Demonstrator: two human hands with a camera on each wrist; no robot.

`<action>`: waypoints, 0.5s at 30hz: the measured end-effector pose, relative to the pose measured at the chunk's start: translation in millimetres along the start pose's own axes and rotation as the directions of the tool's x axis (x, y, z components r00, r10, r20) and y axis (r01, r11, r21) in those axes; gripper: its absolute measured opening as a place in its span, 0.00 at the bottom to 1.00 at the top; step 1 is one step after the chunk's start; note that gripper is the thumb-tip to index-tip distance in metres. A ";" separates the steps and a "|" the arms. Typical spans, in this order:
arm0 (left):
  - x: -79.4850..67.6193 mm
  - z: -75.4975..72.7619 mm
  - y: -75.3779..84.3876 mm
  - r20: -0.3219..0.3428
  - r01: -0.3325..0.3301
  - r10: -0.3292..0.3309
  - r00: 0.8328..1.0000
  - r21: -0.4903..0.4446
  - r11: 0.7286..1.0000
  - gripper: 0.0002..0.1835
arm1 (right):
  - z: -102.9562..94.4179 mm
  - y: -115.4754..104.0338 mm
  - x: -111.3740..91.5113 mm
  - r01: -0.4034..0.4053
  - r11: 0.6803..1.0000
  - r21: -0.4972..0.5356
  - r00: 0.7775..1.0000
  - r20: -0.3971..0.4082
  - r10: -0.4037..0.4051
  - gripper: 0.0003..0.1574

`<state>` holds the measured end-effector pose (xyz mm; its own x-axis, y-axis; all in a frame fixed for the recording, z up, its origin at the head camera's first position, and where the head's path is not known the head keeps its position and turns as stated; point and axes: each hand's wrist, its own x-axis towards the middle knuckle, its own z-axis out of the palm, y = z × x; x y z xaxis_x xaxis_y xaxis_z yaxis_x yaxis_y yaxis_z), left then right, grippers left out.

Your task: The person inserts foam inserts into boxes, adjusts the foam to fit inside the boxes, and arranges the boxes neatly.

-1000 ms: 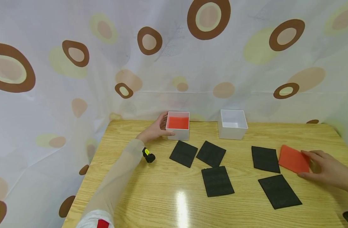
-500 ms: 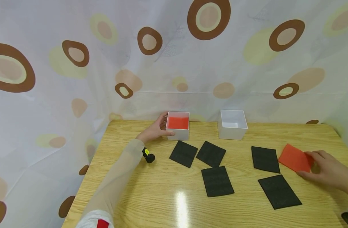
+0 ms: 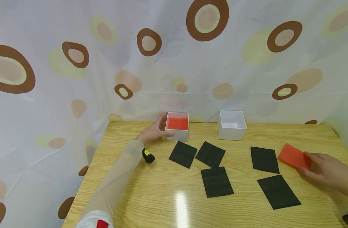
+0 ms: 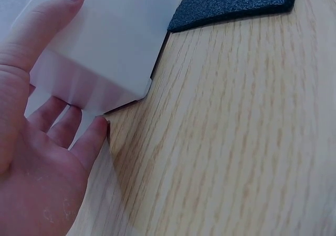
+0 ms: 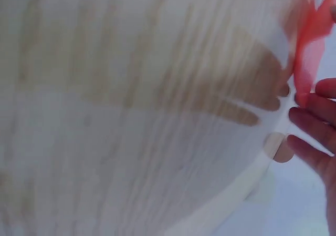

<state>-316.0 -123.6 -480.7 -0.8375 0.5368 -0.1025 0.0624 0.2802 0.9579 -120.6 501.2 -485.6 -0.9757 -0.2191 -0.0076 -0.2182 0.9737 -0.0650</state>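
My left hand (image 3: 154, 130) holds a white square box (image 3: 177, 135), thumb along its front and fingers around its left side. A red sheet (image 3: 178, 123) lies inside that box. At the right of the table, my right hand (image 3: 330, 172) pinches a red square sheet (image 3: 294, 156) by its right edge. In the right wrist view this red sheet (image 5: 310, 57) is raised off the wood and slightly bent. Beside it on the table lies a black foam square (image 3: 265, 159), with another black square (image 3: 279, 192) nearer the front.
A second white box (image 3: 232, 133) stands at the back, right of the held one. Three more black squares, such as the one by the held box (image 3: 183, 154), lie mid-table. A patterned curtain (image 3: 162, 72) hangs behind the wooden table (image 3: 151, 196).
The right hand has closed its thumb and fingers on the red sheet and tilted it up off the table. The left hand stays on its box.
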 end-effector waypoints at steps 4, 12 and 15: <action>0.5 0.1 -1.0 0.004 -0.005 0.005 1.000 -0.005 1.000 0.57 | 2.8 -0.5 -1.3 0.027 0.999 -0.025 0.996 -0.090 -0.029 0.47; -0.3 0.6 0.3 0.000 0.015 -0.015 1.000 -0.015 1.000 0.57 | 2.4 0.0 -2.0 0.047 0.998 -0.045 0.993 -0.107 -0.051 0.43; -1.3 0.6 1.1 0.001 0.015 -0.015 1.000 -0.024 1.000 0.57 | 2.0 0.9 -2.2 0.056 0.997 -0.061 0.990 -0.124 -0.063 0.42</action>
<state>-314.5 -123.5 -479.7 -0.8376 0.5336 -0.1171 0.0370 0.2693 0.9624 -118.6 502.4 -487.6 -0.9550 -0.2711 0.1205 -0.2736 0.9618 -0.0048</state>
